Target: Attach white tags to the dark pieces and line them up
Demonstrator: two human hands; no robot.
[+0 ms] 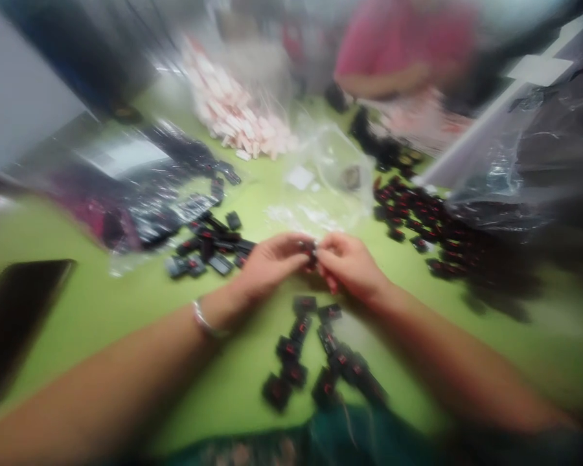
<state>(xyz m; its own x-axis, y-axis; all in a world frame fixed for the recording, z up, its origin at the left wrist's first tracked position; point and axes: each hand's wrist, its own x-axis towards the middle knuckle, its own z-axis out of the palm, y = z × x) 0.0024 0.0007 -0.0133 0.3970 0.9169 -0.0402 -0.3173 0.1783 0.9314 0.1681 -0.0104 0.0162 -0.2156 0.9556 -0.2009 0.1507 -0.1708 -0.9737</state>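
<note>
Both hands meet over the middle of the green table (243, 401). My left hand (276, 262), a bracelet (204, 317) at its wrist, is closed on a small black part (309, 254). Against the right side of that part, the fingertips of my right hand (347, 262) are pinched together; what they hold, if anything, is too small and blurred to make out. Just below the hands lie several black parts with red marks (291, 349) in two loose rows. A pile of black pieces (214, 243) lies beside my left hand.
Many black and red parts (412, 213) lie to the right, next to plastic sheeting (510, 162). Clear bags (335, 168) and a heap of pale pink pieces (243, 123) are farther back. A dark flat object (24, 317) lies left. A person's pink sleeve (408, 45) shows across the table.
</note>
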